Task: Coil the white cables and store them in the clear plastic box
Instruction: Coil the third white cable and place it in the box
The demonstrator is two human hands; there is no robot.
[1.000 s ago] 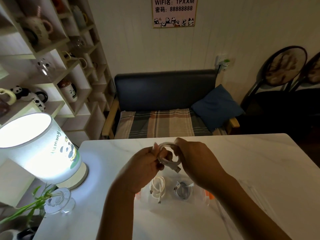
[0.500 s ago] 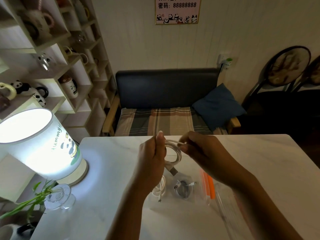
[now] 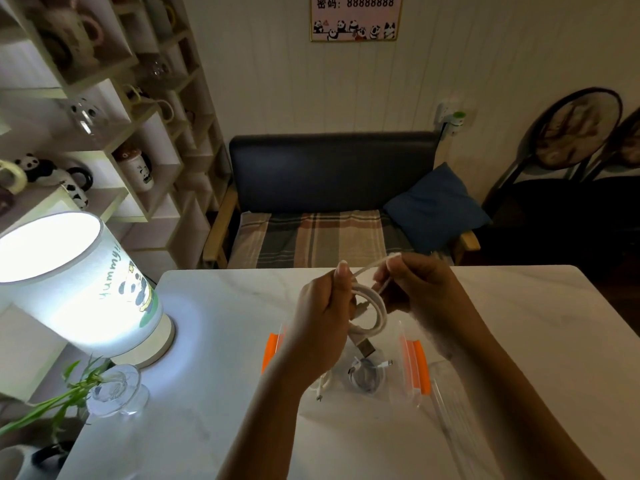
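Above the counter, the left hand pinches the cable coil and the right hand pinches its loose end, over the box holding two coiled cables.

Dim room, pale panelled wall. Framed panda sign with digits hangs high on it. Dark-backed bench with wooden arms and a plaid seat cushion stands against the wall; blue pillow at its right end. Wall socket with a green plug-in above the bench's right corner. White cubby shelf on the left holds panda mugs. Two round-backed dark chairs on the right. White marble table in front, with a lit panda lamp, main light source, and a glass vase with green stems.
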